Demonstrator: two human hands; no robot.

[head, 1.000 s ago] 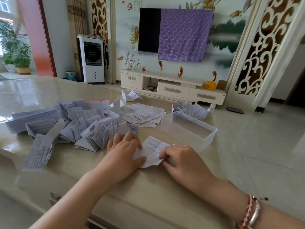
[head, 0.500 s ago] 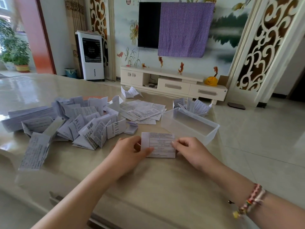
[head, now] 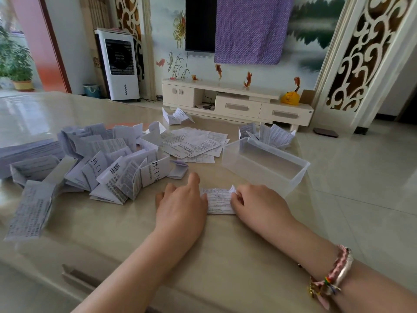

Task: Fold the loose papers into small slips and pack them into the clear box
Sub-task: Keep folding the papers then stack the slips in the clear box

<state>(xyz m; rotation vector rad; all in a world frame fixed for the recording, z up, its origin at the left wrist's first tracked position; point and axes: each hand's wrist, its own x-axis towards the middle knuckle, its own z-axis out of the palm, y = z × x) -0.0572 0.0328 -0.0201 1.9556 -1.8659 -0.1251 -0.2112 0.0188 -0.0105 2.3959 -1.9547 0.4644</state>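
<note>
A small printed paper slip lies on the beige table between my hands. My left hand lies on its left end with the fingers spread. My right hand pinches the slip's right edge, which curls upward. The clear box stands just beyond my right hand and looks empty. A heap of folded papers covers the table to the left. Flat unfolded sheets lie behind the slip.
More folded papers sit behind the box, and one crumpled sheet lies near the far table edge. A stack of sheets lies at the far left. The table's right edge runs close past the box; tiled floor lies beyond.
The paper has gone from a loose sheet to a flat rectangle and now a narrower slip. Both hands have closed in on its ends, and the right edge has lifted.
</note>
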